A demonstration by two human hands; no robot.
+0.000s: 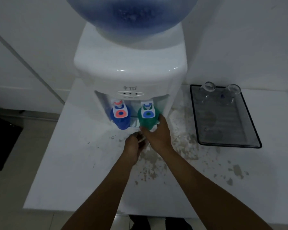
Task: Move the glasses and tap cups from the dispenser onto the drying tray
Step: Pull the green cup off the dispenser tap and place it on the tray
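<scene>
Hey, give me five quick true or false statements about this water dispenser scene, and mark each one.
1. The right hand touches the green plastic cup under the blue tap. True.
2. Two clear glasses stand at the far end of the dark rectangular drying tray. True.
3. The blue plastic cup already lies on the tray. False: it hangs under the red tap of the white water dispenser.
4. The tray sits left of the dispenser. False: it is on the right.
5. The left hand rests on the tray. False: it is in front of the dispenser, closed on something small and pale.
</scene>
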